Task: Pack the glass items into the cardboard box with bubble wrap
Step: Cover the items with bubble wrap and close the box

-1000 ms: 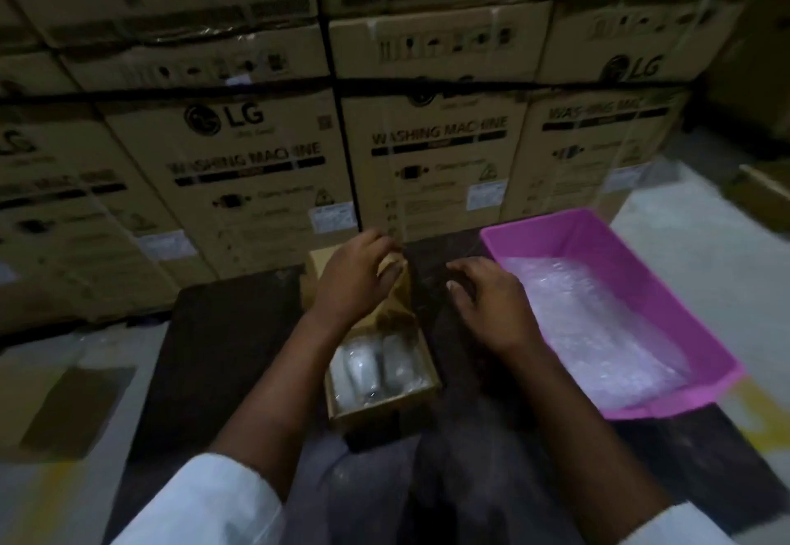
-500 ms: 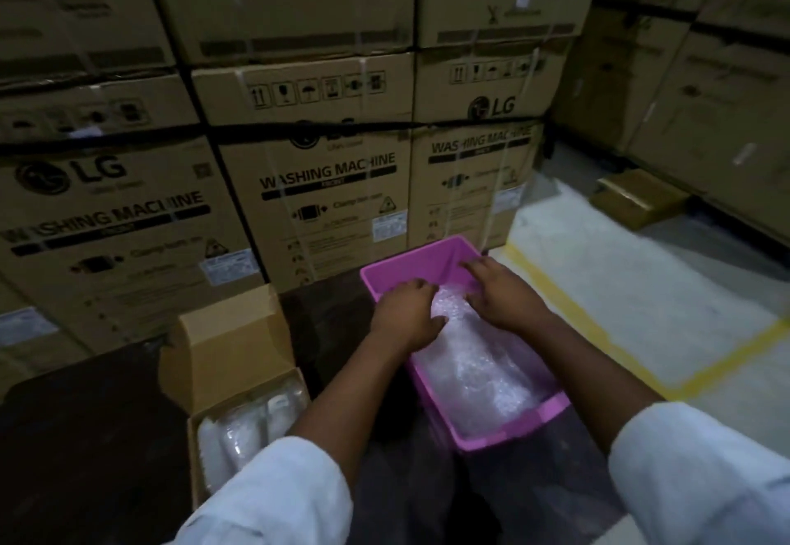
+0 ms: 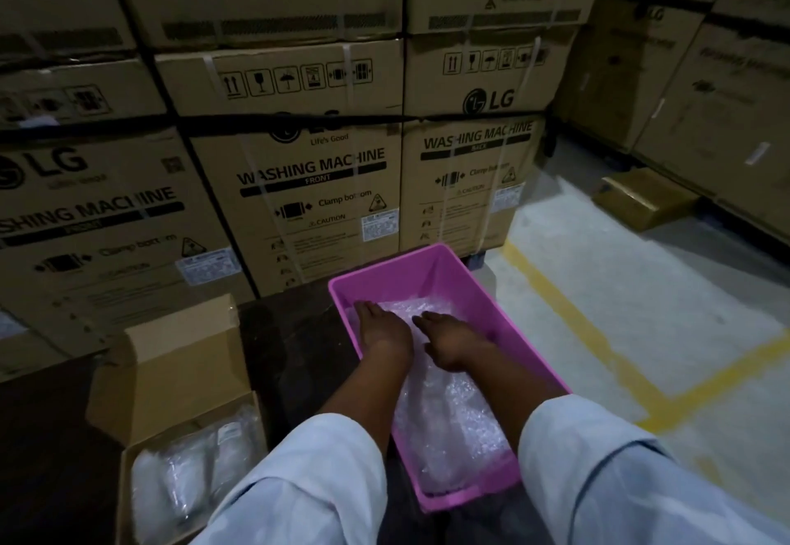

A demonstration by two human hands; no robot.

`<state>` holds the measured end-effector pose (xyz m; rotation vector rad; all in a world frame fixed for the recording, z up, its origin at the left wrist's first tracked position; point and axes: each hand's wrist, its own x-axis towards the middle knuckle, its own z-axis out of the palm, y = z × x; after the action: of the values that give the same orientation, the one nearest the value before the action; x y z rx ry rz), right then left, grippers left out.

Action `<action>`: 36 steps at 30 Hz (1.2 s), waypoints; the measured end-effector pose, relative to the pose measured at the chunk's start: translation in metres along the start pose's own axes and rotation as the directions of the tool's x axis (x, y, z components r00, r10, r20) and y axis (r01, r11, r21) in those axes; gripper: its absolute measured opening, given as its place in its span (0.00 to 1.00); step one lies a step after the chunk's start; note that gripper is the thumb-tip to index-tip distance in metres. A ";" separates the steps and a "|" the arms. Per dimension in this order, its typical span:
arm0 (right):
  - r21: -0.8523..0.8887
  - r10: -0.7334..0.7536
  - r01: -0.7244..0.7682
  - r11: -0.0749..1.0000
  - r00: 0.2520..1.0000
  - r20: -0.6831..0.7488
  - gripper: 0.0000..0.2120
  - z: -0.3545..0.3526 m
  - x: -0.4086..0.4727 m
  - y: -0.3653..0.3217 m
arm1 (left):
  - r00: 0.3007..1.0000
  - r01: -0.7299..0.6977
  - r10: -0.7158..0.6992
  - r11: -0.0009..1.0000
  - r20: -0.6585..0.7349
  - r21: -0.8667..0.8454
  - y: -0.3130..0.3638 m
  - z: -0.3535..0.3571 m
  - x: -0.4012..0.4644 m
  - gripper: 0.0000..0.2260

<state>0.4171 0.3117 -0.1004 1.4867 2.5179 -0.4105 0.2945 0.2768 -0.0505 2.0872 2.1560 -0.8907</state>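
Nearest the viewer, two pale sleeves (image 3: pixel 308 484) reach forward over a dark table (image 3: pixel 295 352). Left of the pink tub (image 3: pixel 543 356), at the table's near edge, stands the open cardboard box (image 3: pixel 171 377), its flap raised; inside it lie several wrapped glass items (image 3: pixel 188 472), packed side by side and touching.

Inside the pink tub, both hands rest on a heap of bubble wrap (image 3: pixel 453 425). The left hand (image 3: pixel 384 335) lies palm down at the tub's far left corner, fingers extended toward the far wall; the right hand (image 3: pixel 453 343) lies just beside it, fingers likewise stretched forward over the film. Whether either hand has pinched hold of a sheet or a wrapped piece cannot be told: the fingertips are sunk in the crumpled plastic. No bare glass shows in the tub; any item there is hidden under the wrap.

Beyond the tub rise stacked washing-machine cartons (image 3: pixel 308 185), and to the tub's right runs a concrete floor with a yellow line (image 3: pixel 598 343).

Risks, as judged from here: the film is slippery and loose, so a grasp on wrap alone may let a concealed glass piece slide out during the lift. The tub's near end overhangs the table edge, and downward pressure there could tip it. The box already looks well filled; forcing another piece in could press glass against glass.
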 end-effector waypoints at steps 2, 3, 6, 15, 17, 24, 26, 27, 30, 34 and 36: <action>-0.009 0.005 -0.005 1.000 1.000 0.019 0.31 0.002 0.001 -0.004 | 0.999 -0.018 0.017 0.999 0.032 0.030 0.001 0.004 0.002 0.19; -0.010 0.008 -0.008 1.000 1.000 0.017 0.30 0.005 0.001 -0.006 | 0.999 -0.025 0.024 0.999 0.042 0.026 0.001 0.007 0.003 0.18; 0.083 0.038 -0.033 0.996 0.997 -0.062 0.26 0.012 0.003 -0.007 | 0.999 -0.042 0.042 0.999 -0.005 -0.030 -0.001 0.008 0.005 0.15; 0.273 0.058 0.031 0.962 0.948 -0.313 0.07 0.008 -0.003 0.000 | 0.969 -0.091 0.044 0.978 -0.244 -0.185 -0.013 -0.010 0.003 0.15; 0.460 0.103 0.067 0.885 0.937 -0.334 0.06 0.000 -0.007 -0.001 | 0.943 -0.143 0.049 0.953 -0.330 -0.268 -0.021 -0.013 -0.002 0.14; 0.672 0.220 0.251 0.697 0.817 -0.533 0.06 -0.075 -0.048 0.009 | 0.833 -0.372 -0.041 0.696 -0.551 -0.614 -0.076 -0.044 -0.027 0.08; 0.675 0.211 0.297 0.675 0.799 -0.563 0.09 -0.102 -0.059 0.010 | 0.804 -0.441 0.001 0.672 -0.594 -0.595 -0.091 -0.055 -0.035 0.11; 0.667 0.201 0.308 0.678 0.796 -0.572 0.10 -0.114 -0.063 0.011 | 0.795 -0.468 0.020 0.656 -0.606 -0.592 -0.099 -0.060 -0.039 0.13; 0.614 0.116 0.294 0.733 0.835 -0.538 0.12 -0.148 -0.081 0.011 | 0.796 -0.498 0.008 0.578 -0.606 -0.647 -0.117 -0.073 -0.048 0.09; 0.509 0.041 0.242 0.826 0.875 -0.482 0.05 -0.174 -0.100 0.013 | 0.792 -0.550 -0.087 0.330 -0.604 -0.768 -0.134 -0.091 -0.066 0.02; 0.547 0.074 0.262 0.795 0.853 -0.517 0.03 -0.186 -0.108 0.014 | 0.787 -0.575 -0.126 0.200 -0.603 -0.793 -0.143 -0.098 -0.078 0.02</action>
<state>0.4775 0.2903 0.1059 1.8913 3.0795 -1.0495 0.2080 0.2520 0.1168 1.8026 1.5382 1.1080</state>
